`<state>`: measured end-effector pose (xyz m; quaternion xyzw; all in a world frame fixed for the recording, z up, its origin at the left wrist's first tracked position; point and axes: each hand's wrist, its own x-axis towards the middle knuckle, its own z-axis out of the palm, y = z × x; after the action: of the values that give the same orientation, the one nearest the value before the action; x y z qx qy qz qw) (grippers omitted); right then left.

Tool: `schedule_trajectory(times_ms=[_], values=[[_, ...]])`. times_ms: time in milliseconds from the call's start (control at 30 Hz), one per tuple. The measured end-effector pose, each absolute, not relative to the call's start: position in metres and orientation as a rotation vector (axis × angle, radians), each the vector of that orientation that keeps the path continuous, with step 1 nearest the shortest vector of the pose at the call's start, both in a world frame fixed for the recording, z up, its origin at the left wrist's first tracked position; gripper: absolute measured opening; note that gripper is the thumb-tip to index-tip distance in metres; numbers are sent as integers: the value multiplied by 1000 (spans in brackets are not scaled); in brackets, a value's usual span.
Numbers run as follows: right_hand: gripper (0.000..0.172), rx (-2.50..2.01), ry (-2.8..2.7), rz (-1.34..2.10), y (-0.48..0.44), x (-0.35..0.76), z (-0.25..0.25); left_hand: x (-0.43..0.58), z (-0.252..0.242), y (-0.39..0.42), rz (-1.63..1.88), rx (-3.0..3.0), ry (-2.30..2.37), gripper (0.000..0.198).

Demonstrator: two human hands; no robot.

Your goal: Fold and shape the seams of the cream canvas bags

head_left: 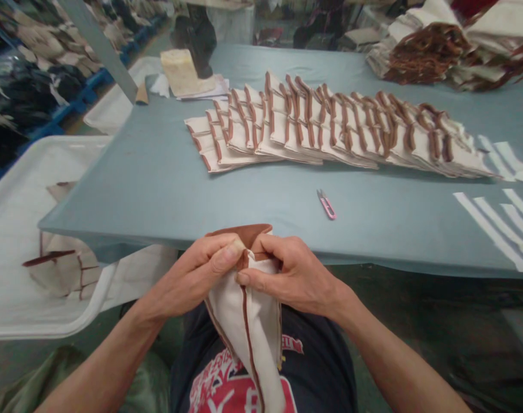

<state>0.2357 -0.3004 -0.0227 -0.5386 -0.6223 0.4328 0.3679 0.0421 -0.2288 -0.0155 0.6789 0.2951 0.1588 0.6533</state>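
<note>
My left hand [192,277] and right hand [298,269] grip a brown-trimmed cream fabric piece [248,327] just off the surface's [158,189] near edge; pink snips [326,204] lie beyond.

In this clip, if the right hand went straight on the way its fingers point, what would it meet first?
The right hand would first meet the brown-trimmed cream cloth it pinches; just beyond is the left hand, though depth is hard to judge.
</note>
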Motion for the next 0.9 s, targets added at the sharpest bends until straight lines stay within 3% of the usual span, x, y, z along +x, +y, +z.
schedule_trajectory(times_ms=[200, 500, 767, 900], values=[[31, -1390, -1588, 1165, -302, 244, -22, 44, -17, -225, 335, 1577, 625, 63], [32, -1415, -1767, 1098, -302, 253, -8, 55, 16, -209, 150, 1872, 551, 26], [32, -1433, -1879, 992, -296, 254, 1, 54, 35, -193, 16, 2092, 505, 23], [15, -1531, -1963, 804, -296, 253, 8, 60, 38, -193, 41, 2183, 517, 19]])
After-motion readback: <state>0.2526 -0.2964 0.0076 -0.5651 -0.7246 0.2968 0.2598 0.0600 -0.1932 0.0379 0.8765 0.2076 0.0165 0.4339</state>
